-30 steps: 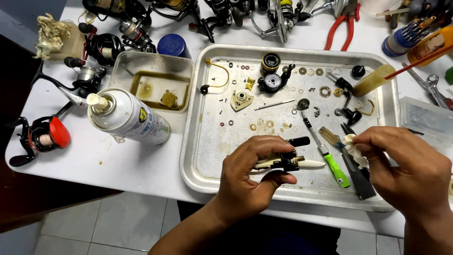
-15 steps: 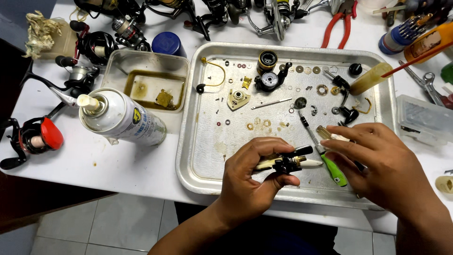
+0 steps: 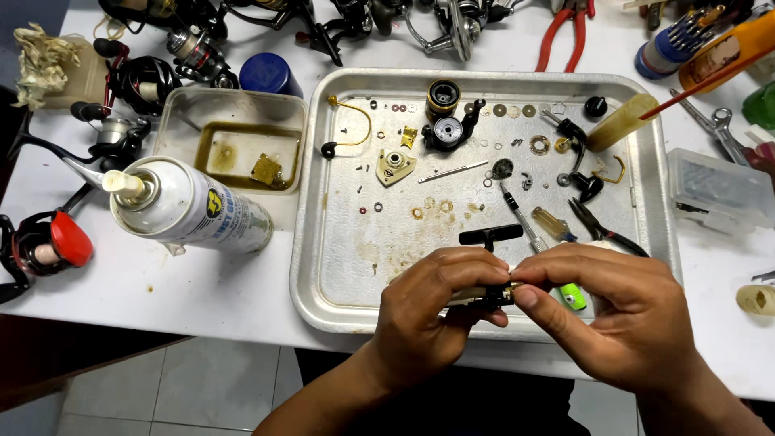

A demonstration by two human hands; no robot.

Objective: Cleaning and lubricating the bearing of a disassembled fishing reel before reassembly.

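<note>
Both hands meet low in the middle of the frame, over the near rim of the metal tray point(image 3: 323, 266). The left hand point(image 3: 432, 311) comes up from the bottom edge with its fingers curled shut around a small dark reel part point(image 3: 484, 292), thumb underneath. The right hand point(image 3: 626, 311) reaches in from the lower right, thumb and forefinger pinched together at the part's right end. The part lies roughly level, its long axis running left to right across the picture; most of it is hidden by fingers. Just above it a black T-shaped handle point(image 3: 490, 236) sticks up.

At the left of the frame a white spray can point(image 3: 190, 211) lies on its side, nozzle pointing left, with a dark and yellow label on its body. A blue round cap point(image 3: 270, 74) sits at upper left, and a clear plastic box point(image 3: 718, 190) at the right edge
</note>
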